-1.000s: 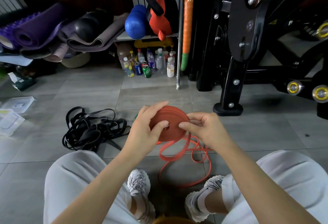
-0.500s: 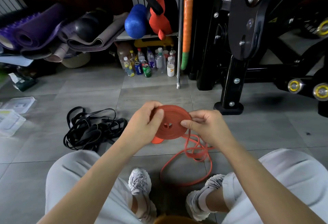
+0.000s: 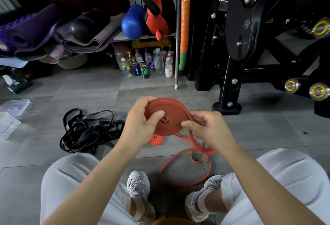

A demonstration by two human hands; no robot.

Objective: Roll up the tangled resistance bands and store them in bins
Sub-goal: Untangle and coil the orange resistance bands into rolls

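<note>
Your left hand (image 3: 141, 123) grips the orange resistance band coil (image 3: 175, 116) from its left side, with the fingers curled over the top rim and the thumb pressed on the flat face just beside the centre hole. The coil is in the air above the floor, between your two hands. Your right hand (image 3: 207, 126) pinches the band at the coil's right edge, thumb against curled fingers, where the unrolled strand leaves the roll. That loose tail (image 3: 203, 150) drops below your right hand and lies in loops on the floor between your shoes. The tangled black resistance bands (image 3: 89, 132) sit in a heap on the floor, left of your left hand and apart from the coil.

The clear plastic bins (image 3: 10, 117) at the floor's left edge are cut off by the frame, and it is hard to tell tubs from lids. Your left hand hides the coil's lower left part. A small orange disc (image 3: 156, 139) shows half-hidden under the coil, and you cannot tell what it is.

The grey tiled floor (image 3: 267, 135) carries everything. Rolled yoga mats (image 3: 35, 32) are piled at its far left. A blue foam roller (image 3: 132, 22) lies above a cluster of bottles and cans (image 3: 144, 64) at the far middle. A black gym machine (image 3: 235, 37) stands at the far right.
</note>
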